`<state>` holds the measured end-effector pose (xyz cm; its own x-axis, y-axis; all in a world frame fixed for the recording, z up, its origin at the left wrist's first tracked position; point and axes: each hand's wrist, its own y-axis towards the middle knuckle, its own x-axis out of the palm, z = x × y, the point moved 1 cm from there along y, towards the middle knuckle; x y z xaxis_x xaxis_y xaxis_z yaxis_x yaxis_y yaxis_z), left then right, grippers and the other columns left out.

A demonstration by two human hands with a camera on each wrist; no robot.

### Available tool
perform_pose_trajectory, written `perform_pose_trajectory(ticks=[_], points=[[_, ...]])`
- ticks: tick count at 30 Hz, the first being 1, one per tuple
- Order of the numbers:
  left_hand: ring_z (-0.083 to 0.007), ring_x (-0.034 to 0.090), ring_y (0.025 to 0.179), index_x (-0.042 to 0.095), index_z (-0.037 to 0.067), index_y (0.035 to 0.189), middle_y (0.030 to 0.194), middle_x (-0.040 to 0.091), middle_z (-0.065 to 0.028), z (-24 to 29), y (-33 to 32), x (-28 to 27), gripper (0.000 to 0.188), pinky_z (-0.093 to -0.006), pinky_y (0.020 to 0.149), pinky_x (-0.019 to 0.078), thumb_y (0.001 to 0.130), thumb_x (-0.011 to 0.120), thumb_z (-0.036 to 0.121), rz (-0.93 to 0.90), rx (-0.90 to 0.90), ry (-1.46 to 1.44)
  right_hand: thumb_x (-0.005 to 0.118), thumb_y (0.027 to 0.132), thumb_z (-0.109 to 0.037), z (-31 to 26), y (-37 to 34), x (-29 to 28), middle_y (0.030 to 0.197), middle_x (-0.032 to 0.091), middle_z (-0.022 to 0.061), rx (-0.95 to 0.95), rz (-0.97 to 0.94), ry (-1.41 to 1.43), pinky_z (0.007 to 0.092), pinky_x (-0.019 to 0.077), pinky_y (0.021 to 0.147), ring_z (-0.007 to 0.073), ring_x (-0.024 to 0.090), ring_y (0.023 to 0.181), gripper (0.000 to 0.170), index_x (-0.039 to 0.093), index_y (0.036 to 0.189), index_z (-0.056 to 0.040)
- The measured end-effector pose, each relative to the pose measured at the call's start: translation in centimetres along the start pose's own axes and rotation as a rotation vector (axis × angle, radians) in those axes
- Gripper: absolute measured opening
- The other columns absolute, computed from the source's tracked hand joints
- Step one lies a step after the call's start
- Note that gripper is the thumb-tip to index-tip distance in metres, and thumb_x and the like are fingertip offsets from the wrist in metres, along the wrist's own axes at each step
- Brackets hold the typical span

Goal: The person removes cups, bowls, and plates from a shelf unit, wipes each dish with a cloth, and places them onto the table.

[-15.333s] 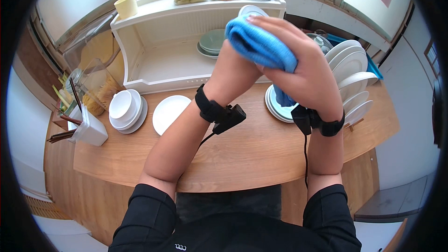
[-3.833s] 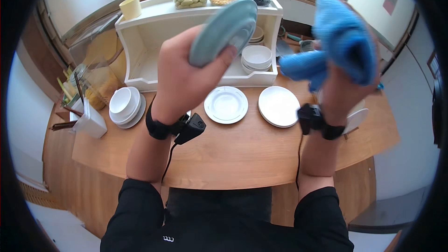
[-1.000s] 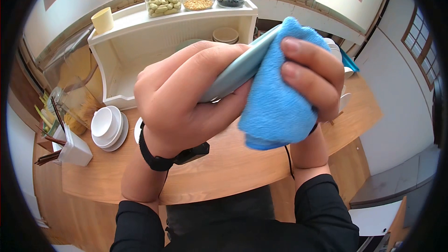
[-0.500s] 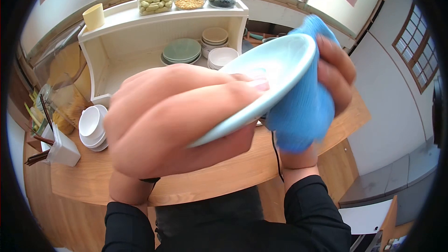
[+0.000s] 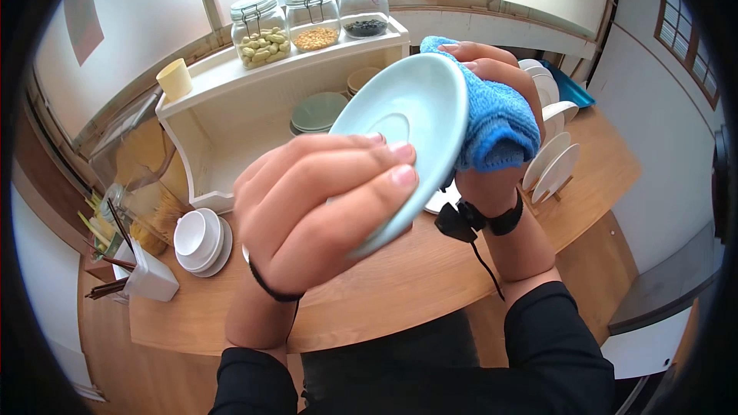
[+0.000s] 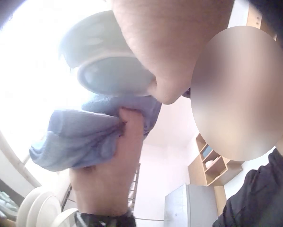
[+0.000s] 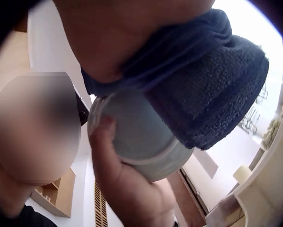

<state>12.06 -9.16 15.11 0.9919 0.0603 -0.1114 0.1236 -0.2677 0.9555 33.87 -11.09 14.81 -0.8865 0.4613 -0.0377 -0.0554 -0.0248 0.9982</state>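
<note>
A tilted pale blue plate [image 5: 423, 96] is raised above the table, its inner face toward the head camera. My left hand [image 5: 319, 196] grips it by the lower left, fingers across the inner face and the thumb hidden beneath. On the plate's right side, my right hand [image 5: 507, 73] holds a folded blue cloth [image 5: 496, 123], which presses at the rim. From the right wrist, the plate's underside [image 7: 141, 125] shows its foot ring, with the cloth [image 7: 212, 90] overlapping it and the left thumb on it.
Behind stands a cream shelf [image 5: 223, 123] with green plates [image 5: 319, 111] inside and glass jars [image 5: 315, 19] on top. White dishes [image 5: 201, 242] are stacked at left beside a chopstick holder [image 5: 152, 273]. Plates stand in a rack [image 5: 557, 173] at right.
The plate has turned from nearly edge-on to show more of its inner face. The cloth has shifted up along its right rim. The head view has swung slightly.
</note>
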Motion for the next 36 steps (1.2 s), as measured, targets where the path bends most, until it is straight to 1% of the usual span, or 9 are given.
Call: perform_pose_trajectory(ticks=[5, 8, 12, 15, 16, 24, 33, 34, 36], points=[[-0.0253, 0.079, 0.078, 0.071, 0.005, 0.105, 0.094, 0.079, -0.0144, -0.9, 0.2, 0.2, 0.031, -0.0333, 0.065, 0.0629, 0.081, 0.089, -0.002, -0.016, -0.114, 0.033, 0.092, 0.085, -0.026, -4.3, 0.3, 0.2, 0.133, 0.073, 0.0175, -0.263, -0.197, -0.229, 0.0400, 0.0615, 0.095, 0.0323, 0.075, 0.112, 0.049, 0.072, 0.126, -0.0072], [-0.0251, 0.079, 0.076, 0.072, 0.006, 0.106, 0.094, 0.079, -0.0142, -0.3, 0.1, 0.6, 0.031, -0.0333, 0.065, 0.0627, 0.081, 0.089, -0.001, -0.016, -0.101, 0.062, 0.092, 0.085, -0.026, -2.9, 0.1, -0.1, 0.130, 0.074, 0.0178, -0.279, -0.109, -0.225, 0.0408, 0.0613, 0.092, 0.0318, 0.074, 0.110, 0.049, 0.072, 0.126, -0.0059], [-0.0255, 0.079, 0.077, 0.071, 0.005, 0.105, 0.093, 0.079, -0.0141, -0.6, 0.0, 1.0, 0.032, -0.0326, 0.064, 0.0614, 0.080, 0.090, -0.001, -0.029, -0.107, 0.047, 0.098, 0.075, -0.032, -0.7, 0.6, 0.2, 0.125, 0.074, 0.0195, -0.119, -0.003, -0.138, 0.0410, 0.0595, 0.096, 0.0311, 0.073, 0.109, 0.064, 0.071, 0.125, -0.0032], [-0.0285, 0.079, 0.080, 0.070, 0.004, 0.104, 0.094, 0.078, -0.0158, -1.1, -0.4, 0.9, 0.028, -0.0335, 0.069, 0.0617, 0.083, 0.087, 0.004, -0.042, -0.160, 0.028, 0.095, 0.075, -0.026, -3.5, 0.7, 0.2, 0.125, 0.073, 0.0164, -0.232, -0.150, -0.284, 0.0395, 0.0632, 0.091, 0.0306, 0.075, 0.108, 0.056, 0.074, 0.124, -0.0068], [-0.0296, 0.079, 0.082, 0.070, 0.003, 0.105, 0.094, 0.078, -0.0163, -1.2, -0.7, 0.9, 0.027, -0.0340, 0.070, 0.0619, 0.083, 0.086, 0.006, -0.048, -0.197, 0.036, 0.090, 0.088, -0.026, -5.0, 0.6, 0.4, 0.127, 0.071, 0.0159, -0.197, -0.252, -0.300, 0.0398, 0.0622, 0.097, 0.0291, 0.072, 0.116, 0.047, 0.070, 0.126, -0.0082], [-0.0263, 0.075, 0.079, 0.071, 0.002, 0.103, 0.091, 0.075, -0.0141, -1.0, -0.9, 1.6, 0.031, -0.0333, 0.065, 0.0575, 0.077, 0.087, 0.003, -0.007, -0.258, 0.063, 0.095, 0.079, -0.033, 0.0, 1.3, -0.6, 0.124, 0.074, 0.0181, -0.151, -0.168, -0.330, 0.0422, 0.0602, 0.094, 0.0322, 0.074, 0.109, 0.058, 0.072, 0.123, -0.0035], [-0.0267, 0.074, 0.080, 0.074, 0.001, 0.105, 0.090, 0.074, -0.0123, -1.0, -0.8, 1.0, 0.027, -0.0335, 0.071, 0.0580, 0.080, 0.084, 0.000, -0.046, -0.461, -0.049, 0.094, 0.082, -0.029, -2.1, 0.9, 0.6, 0.123, 0.075, 0.0195, -0.232, -0.220, -0.418, 0.0416, 0.0607, 0.096, 0.0322, 0.074, 0.111, 0.054, 0.072, 0.123, -0.0025], [-0.0267, 0.074, 0.080, 0.074, 0.001, 0.105, 0.090, 0.074, -0.0123, -1.0, -0.9, 1.1, 0.027, -0.0335, 0.071, 0.0580, 0.080, 0.084, 0.000, -0.035, -0.468, -0.047, 0.091, 0.074, -0.013, -1.1, 1.2, 0.5, 0.118, 0.076, 0.0174, -0.175, -0.143, -0.366, 0.0411, 0.0612, 0.092, 0.0328, 0.075, 0.105, 0.049, 0.075, 0.120, -0.0043], [-0.0277, 0.074, 0.078, 0.074, 0.001, 0.103, 0.089, 0.074, -0.0121, -1.0, -0.8, 1.4, 0.027, -0.0342, 0.070, 0.0579, 0.078, 0.083, -0.003, 0.017, -0.482, -0.091, 0.091, 0.071, -0.009, 0.5, 1.0, 0.3, 0.117, 0.074, 0.0183, -0.025, -0.125, -0.285, 0.0395, 0.0603, 0.093, 0.0338, 0.075, 0.106, 0.052, 0.074, 0.120, -0.0025]])
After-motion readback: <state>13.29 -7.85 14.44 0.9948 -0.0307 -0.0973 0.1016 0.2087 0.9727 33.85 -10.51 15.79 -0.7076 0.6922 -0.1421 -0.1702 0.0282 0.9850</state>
